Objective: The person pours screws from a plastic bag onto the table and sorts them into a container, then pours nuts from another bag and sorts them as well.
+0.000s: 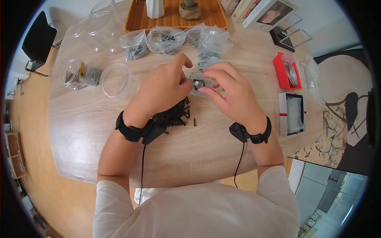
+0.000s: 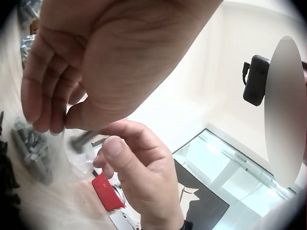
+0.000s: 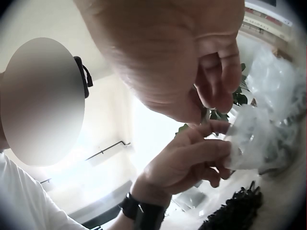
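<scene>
My left hand (image 1: 164,85) pinches the edge of a clear plastic bag (image 2: 36,153) with grey hardware pieces inside. Facing it over the bag, my right hand (image 1: 234,89) has thumb and fingertips close together. In the left wrist view a small grey screw (image 2: 82,142), blurred, sticks out from the right fingertips. Below the left hand lies a heap of black screws (image 1: 180,113), partly hidden by the wrist. One loose screw (image 1: 195,121) lies to its right.
Behind the hands stand several bags of hardware (image 1: 166,39) and a wicker tray (image 1: 137,23). To the left are a round clear lid (image 1: 115,80) and a clear jar (image 1: 72,73). On the right sit a red basket (image 1: 281,71) and an open box (image 1: 283,115).
</scene>
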Tool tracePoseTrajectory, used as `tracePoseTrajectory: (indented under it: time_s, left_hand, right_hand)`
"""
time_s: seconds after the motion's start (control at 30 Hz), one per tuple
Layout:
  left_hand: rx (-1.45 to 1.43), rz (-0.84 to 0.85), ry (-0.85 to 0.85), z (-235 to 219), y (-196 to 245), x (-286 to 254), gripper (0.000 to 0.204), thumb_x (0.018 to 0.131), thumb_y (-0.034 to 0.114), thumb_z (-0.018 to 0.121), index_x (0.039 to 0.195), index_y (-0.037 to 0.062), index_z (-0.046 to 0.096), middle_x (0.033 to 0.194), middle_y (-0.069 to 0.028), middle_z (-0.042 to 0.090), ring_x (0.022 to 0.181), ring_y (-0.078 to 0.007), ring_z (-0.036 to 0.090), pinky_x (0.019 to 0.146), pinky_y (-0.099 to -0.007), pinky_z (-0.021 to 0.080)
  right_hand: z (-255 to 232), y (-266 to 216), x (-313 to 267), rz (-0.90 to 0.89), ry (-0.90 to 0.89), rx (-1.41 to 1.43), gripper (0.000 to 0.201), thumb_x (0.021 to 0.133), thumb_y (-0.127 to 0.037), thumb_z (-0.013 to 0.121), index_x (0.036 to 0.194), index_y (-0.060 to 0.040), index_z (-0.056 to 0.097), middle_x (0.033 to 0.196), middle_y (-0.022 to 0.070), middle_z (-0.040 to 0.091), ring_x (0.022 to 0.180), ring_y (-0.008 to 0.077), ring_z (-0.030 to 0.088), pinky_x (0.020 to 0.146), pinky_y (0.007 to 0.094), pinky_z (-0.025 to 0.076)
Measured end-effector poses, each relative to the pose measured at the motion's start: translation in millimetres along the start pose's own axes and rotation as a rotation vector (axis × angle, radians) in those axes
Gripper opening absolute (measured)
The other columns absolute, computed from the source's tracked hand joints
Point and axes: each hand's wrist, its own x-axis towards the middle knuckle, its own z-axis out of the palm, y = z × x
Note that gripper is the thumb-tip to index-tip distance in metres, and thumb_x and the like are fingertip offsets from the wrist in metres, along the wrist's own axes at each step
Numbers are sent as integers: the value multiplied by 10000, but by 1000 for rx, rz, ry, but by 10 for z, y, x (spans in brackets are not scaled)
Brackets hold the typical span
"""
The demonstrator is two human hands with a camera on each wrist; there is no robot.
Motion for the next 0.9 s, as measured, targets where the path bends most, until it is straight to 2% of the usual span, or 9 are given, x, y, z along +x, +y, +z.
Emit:
tracePoseTrajectory:
  time_s: [0.13, 0.2, 0.33, 0.4, 0.5, 0.57, 0.73, 0.9]
  left_hand:
    - [15, 27, 7, 14, 9, 1, 369, 949, 76, 731, 1292, 42, 598, 782, -111, 725, 724, -263, 718, 684, -390, 538]
    - [19, 28, 6, 15, 15, -5, 377, 949, 74, 730, 1300, 46, 595, 782, -109, 724, 725, -266, 719, 684, -392, 540]
    - [28, 37, 3, 6, 19, -8, 392, 947, 78, 735, 1312, 49, 593, 780, -103, 722, 727, -268, 721, 683, -392, 544]
    - [28, 40, -1, 1, 26, -23, 400, 946, 81, 738, 1317, 45, 593, 783, -103, 722, 726, -269, 721, 683, -392, 545]
    - [96, 35, -62, -11, 24, -48, 442, 946, 90, 741, 1353, 33, 580, 781, -105, 716, 736, -268, 724, 686, -390, 546]
    - [90, 44, -99, 41, -55, -52, 494, 933, 82, 738, 1391, 23, 562, 779, -109, 703, 743, -261, 720, 684, -391, 540]
    - [56, 63, -38, 89, -64, -14, 543, 910, 41, 709, 1428, 27, 547, 756, -104, 667, 714, -251, 684, 672, -392, 522]
    - [-43, 73, 52, 33, 103, -17, 519, 904, 17, 684, 1411, 30, 574, 736, -88, 641, 684, -242, 651, 665, -382, 512]
  right_hand:
    - [-71, 43, -8, 73, -4, -4, 229, 944, -95, 814, 1144, -55, 710, 1109, 107, 713, 875, 288, 733, 746, 370, 594]
    - [-154, 25, 12, 97, -20, -61, 287, 943, -66, 818, 1195, -34, 686, 1104, 95, 716, 761, 179, 671, 661, 309, 519]
    - [-200, 59, -28, 139, -95, -151, 290, 958, -121, 815, 1187, -41, 655, 975, 95, 725, 691, 196, 649, 629, 338, 509]
    - [-200, 69, -26, 341, -304, -128, 290, 969, -166, 782, 1163, -38, 609, 926, 167, 748, 842, 389, 746, 721, 477, 571]
    - [-109, 76, -35, 306, -221, -21, 264, 970, -138, 766, 1156, -38, 607, 842, 176, 740, 803, 406, 735, 715, 488, 564]
    - [-65, 115, -43, 299, -220, -40, 243, 969, -119, 753, 1145, -36, 608, 845, 180, 740, 789, 405, 730, 708, 484, 560]
    - [-43, 116, -31, 315, -173, 7, 171, 963, -69, 713, 1096, -23, 615, 826, 185, 734, 744, 406, 715, 679, 462, 550]
    - [-86, 76, -9, 383, -34, 96, 124, 937, -41, 702, 1045, -12, 647, 780, 161, 709, 696, 339, 707, 653, 410, 546]
